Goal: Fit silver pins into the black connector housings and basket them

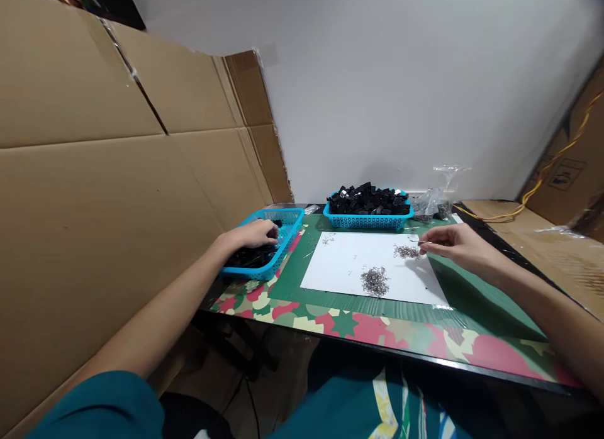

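My left hand [257,233] reaches over the left blue basket [286,249], its fingers bent down toward the black pieces [252,256] inside. Its fingertips are partly hidden, so whether it grips one of them cannot be told. On the right, my right hand [448,241] pinches a thin, dark, pointed tool [416,241], whose kind is too small to make out. Its tip is above a small pile of tiny metal parts [406,251] on the white sheet [330,263]. A larger pile of the same tiny parts [375,281] lies near the sheet's front edge.
A second blue basket [368,222] heaped with black pieces [368,199] stands at the back against the wall. Clear plastic bags [429,203] sit beside it. Cardboard [117,194] walls off the left side; a yellow cable [533,197] runs along the right.
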Available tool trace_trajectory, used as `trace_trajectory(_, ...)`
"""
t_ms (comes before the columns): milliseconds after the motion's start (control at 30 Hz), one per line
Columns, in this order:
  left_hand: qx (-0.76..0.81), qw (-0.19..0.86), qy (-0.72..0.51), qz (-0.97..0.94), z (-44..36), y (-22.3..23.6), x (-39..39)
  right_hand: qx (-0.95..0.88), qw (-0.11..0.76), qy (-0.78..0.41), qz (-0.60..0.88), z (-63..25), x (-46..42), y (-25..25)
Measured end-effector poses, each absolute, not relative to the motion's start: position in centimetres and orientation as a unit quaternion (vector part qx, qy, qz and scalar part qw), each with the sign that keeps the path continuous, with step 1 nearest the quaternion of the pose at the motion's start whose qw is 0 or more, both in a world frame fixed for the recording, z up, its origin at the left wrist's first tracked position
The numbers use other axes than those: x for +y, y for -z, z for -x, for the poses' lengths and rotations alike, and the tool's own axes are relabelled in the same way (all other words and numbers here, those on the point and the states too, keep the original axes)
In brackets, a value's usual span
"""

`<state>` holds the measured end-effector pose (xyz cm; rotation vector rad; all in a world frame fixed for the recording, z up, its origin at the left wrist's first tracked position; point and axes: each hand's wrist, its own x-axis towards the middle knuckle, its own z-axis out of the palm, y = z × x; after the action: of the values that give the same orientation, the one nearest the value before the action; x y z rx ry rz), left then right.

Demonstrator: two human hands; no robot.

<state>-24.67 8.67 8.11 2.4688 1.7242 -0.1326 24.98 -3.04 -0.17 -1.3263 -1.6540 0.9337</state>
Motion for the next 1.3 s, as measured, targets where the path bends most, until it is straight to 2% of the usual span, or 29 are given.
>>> trace_trajectory(133,0.571,0.058,-0.001,-0.819,25.4,-9.3,8.2,-0.649,0.402,-0.377,0.524,-24.8,-3.4,-0.1)
trace_trajectory(333,0.573,0.031,-0.155,-0.804,25.2,-10.8,6.5,-0.635,0.426,-0.404,0.503,-24.3,-3.6,-0.4)
trace_trajectory(567,0.481,0.035,-0.270,-0.833,17.7,-13.0,4.6,-0.624,0.436,-0.428,0.486,-23.8,-3.7,-0.4)
trace_trajectory(767,0.366,0.189,-0.262,-0.873,7.9,-10.8,2.4,-0.646,0.457,-0.404,0.459,-23.8,-3.4,-0.3)
trace_trajectory(900,0.323,0.212,-0.193,-0.902,3.6,-8.2,2.1,-0.629,0.461,-0.422,0.463,-23.7,-3.4,-0.4)
trace_trajectory(1000,0.301,0.257,-0.193,-0.898,1.9,-6.5,2.4,-0.619,0.467,-0.437,0.455,-23.7,-3.5,-0.4)
trace_trajectory(1167,0.277,0.397,-0.220,-0.847,1.3,-3.3,3.3,-0.602,0.479,-0.438,0.465,-23.7,-3.3,-0.1)
trace_trajectory(1300,0.268,0.419,-0.237,-0.834,1.4,-1.3,3.1,-0.571,0.486,-0.433,0.500,-23.7,-3.2,0.0)
